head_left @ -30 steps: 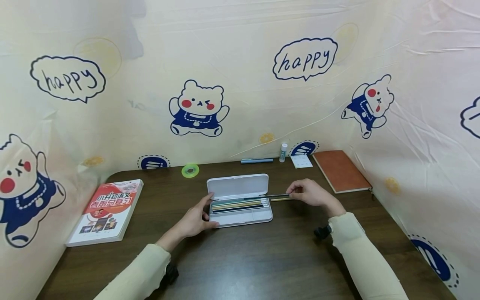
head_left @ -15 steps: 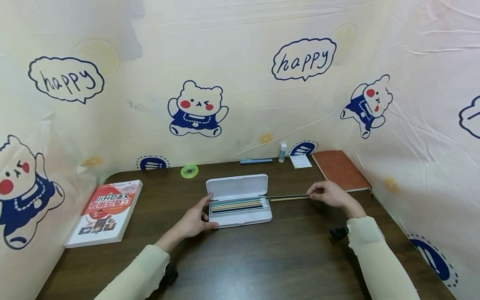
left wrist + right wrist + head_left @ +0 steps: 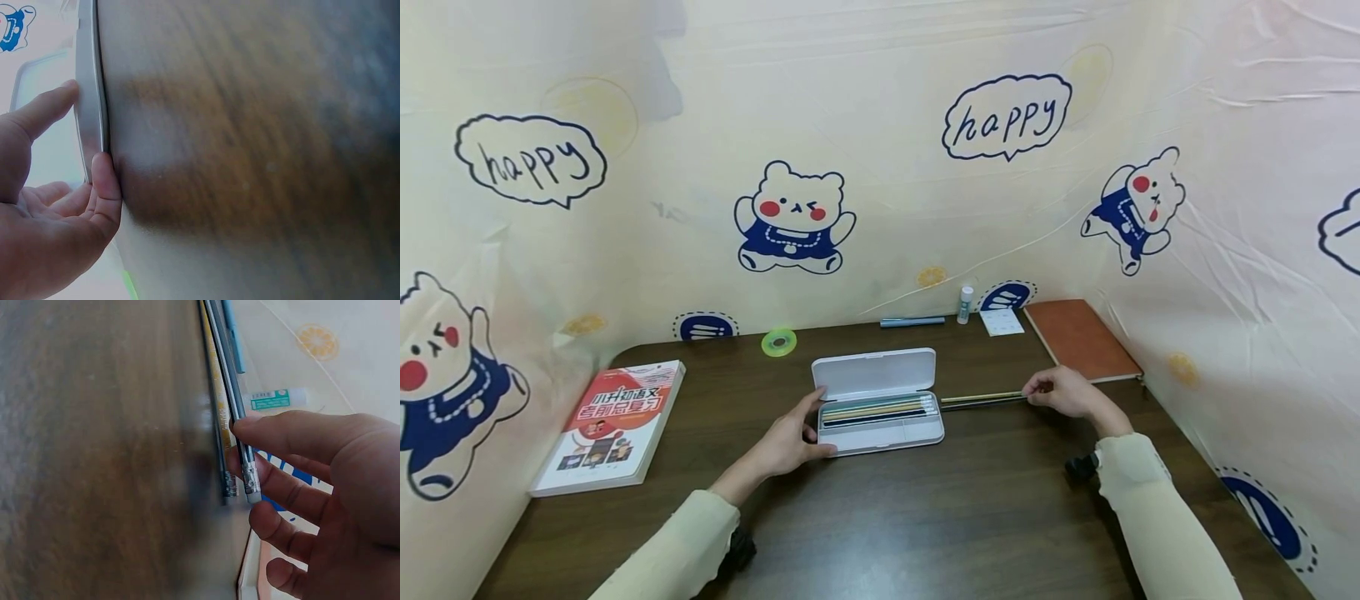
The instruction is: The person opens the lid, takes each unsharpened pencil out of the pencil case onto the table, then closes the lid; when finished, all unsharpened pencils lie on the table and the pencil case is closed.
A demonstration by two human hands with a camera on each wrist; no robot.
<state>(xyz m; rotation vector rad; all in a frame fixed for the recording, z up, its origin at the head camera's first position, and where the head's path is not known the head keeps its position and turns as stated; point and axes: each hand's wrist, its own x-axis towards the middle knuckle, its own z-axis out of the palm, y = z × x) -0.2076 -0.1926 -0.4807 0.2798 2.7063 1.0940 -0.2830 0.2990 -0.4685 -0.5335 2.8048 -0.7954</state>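
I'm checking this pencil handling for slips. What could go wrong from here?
The right hand pinches the dark pencil only near its eraser end, so the long free end may swing or drop. It lies right beside the yellow pencil on the table and could knock it rolling. The left hand touches only the pencil case at its left end, so a bump might shift it.

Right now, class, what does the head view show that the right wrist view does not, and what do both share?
Only the head view shows the open white pencil case, the left hand steadying it, and the book. Only the right wrist view shows the metal ferrule at the pencil's end. Both show the right hand pinching the dark pencil beside the yellow pencil.
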